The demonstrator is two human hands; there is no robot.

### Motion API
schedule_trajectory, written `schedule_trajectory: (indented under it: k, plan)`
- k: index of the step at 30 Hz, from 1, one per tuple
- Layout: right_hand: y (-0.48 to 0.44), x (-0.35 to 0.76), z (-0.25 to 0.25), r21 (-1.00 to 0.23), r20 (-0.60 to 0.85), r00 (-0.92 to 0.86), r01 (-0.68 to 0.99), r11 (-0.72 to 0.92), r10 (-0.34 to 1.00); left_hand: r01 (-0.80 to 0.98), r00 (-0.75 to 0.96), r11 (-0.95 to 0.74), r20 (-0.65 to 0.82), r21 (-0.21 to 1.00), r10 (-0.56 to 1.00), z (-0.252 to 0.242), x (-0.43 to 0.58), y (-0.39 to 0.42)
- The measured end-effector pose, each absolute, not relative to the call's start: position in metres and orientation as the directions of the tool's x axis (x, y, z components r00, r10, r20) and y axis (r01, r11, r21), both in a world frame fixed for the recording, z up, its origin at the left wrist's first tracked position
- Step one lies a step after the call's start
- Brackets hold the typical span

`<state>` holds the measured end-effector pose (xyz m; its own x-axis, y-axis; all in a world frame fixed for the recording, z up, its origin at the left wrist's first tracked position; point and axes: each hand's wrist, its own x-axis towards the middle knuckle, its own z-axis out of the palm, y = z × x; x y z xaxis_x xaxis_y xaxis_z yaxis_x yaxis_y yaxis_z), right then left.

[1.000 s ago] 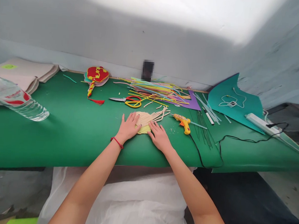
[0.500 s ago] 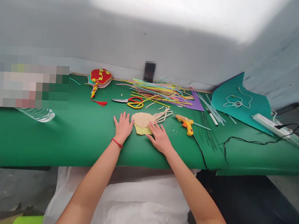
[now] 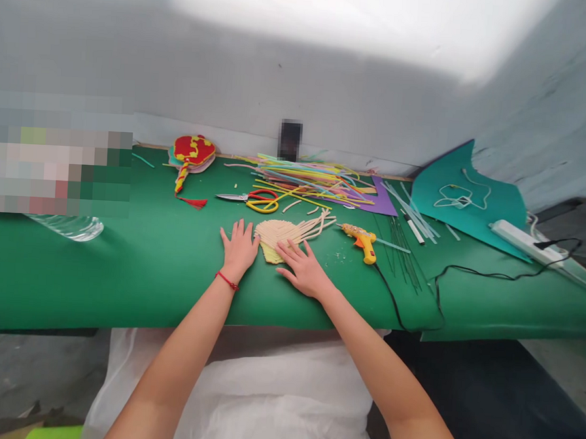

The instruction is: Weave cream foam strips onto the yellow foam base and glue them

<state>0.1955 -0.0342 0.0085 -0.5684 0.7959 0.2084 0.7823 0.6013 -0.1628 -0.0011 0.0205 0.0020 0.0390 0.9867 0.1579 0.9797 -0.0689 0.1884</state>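
A cream woven piece (image 3: 278, 235) of flat strips, on a yellow backing, lies on the green table (image 3: 148, 264) with loose strip ends fanning to the right. My left hand (image 3: 239, 249) lies flat with fingers spread on the table, just left of the piece. Flat as well, my right hand (image 3: 303, 269) rests with its fingertips on the piece's lower right edge. Neither hand holds anything.
A yellow glue gun (image 3: 363, 241) with a black cord lies right of the piece. Scissors (image 3: 252, 199) and a heap of coloured strips (image 3: 309, 179) sit behind. A red and yellow fan (image 3: 192, 152), a bottle (image 3: 71, 226), teal sheet (image 3: 464, 192) and power strip (image 3: 522, 236) are around.
My left hand slid off the woven piece to the table on its left. My right hand drew back slightly toward the piece's lower edge.
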Motion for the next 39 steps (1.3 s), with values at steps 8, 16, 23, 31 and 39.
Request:
schedule_trajectory:
  k: [8,16,23,31,39]
  plan:
    - [-0.032,0.19,0.0,-0.21,0.314,-0.44,0.832,0.514,0.841,0.981,0.035,-0.068,0.175,0.184,0.984,0.003,-0.001,0.02]
    - [-0.028,0.193,-0.008,-0.248,0.292,-0.35,0.871,0.424,0.89,0.951,0.219,-0.264,0.257,0.159,0.942,0.005,0.024,0.008]
    - [-0.025,0.194,-0.01,-0.258,0.292,-0.236,0.913,0.315,0.927,0.886,0.392,-0.429,0.211,0.176,0.896,0.001,0.032,0.005]
    - [-0.02,0.199,-0.017,-0.333,0.393,-0.199,0.879,0.34,0.898,0.862,0.375,-0.444,0.283,0.244,0.883,0.003,0.03,0.005]
    - [0.02,0.246,-0.007,-0.38,0.551,-0.221,0.792,0.478,0.805,0.828,0.331,-0.452,0.36,0.333,0.872,0.022,0.04,0.008]
